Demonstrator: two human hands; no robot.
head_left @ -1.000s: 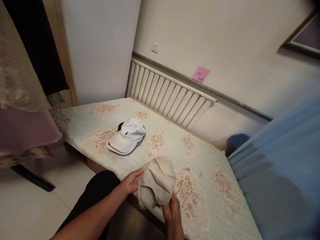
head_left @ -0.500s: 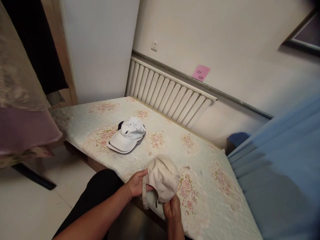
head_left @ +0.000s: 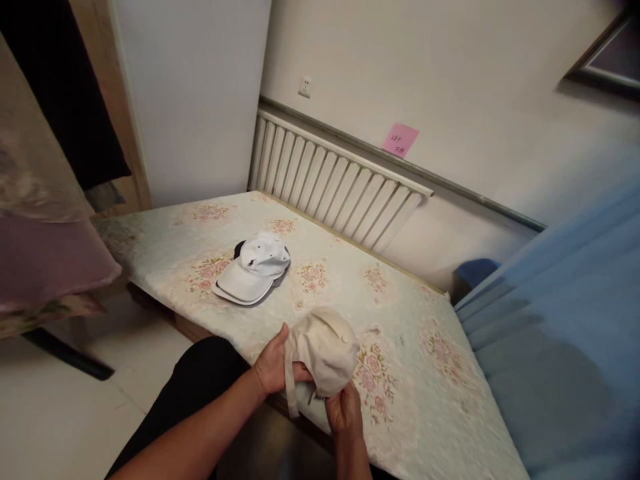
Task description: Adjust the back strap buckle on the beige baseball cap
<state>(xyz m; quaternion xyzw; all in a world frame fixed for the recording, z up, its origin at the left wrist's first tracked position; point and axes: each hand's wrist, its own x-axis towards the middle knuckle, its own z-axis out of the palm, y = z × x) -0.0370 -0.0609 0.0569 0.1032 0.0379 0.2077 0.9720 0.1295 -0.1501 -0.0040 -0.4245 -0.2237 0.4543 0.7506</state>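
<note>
A beige baseball cap (head_left: 326, 350) is held between my two hands above the near edge of the bed, its back opening turned toward me. My left hand (head_left: 273, 365) grips the cap's left side by the strap, thumb outside and fingers reaching into the opening. The loose strap (head_left: 291, 390) hangs down. My right hand (head_left: 344, 408) is closed on the lower right of the cap, near a small metal buckle. Farther off on the bed lies a white cap (head_left: 263, 257) with a small dark logo, stacked over darker headwear that is mostly hidden.
The floral-covered bed (head_left: 400, 320) runs up to a white radiator (head_left: 330, 173) on the wall. A pink note (head_left: 400, 140) is stuck above it. Clothes (head_left: 50, 253) hang at the left, and a blue curtain (head_left: 560, 333) hangs at the right.
The back opening of the beige cap now looks narrower, and the loose strap hangs freer. My left thumb has lifted upward along the cap's edge. The white cap has stayed in place.
</note>
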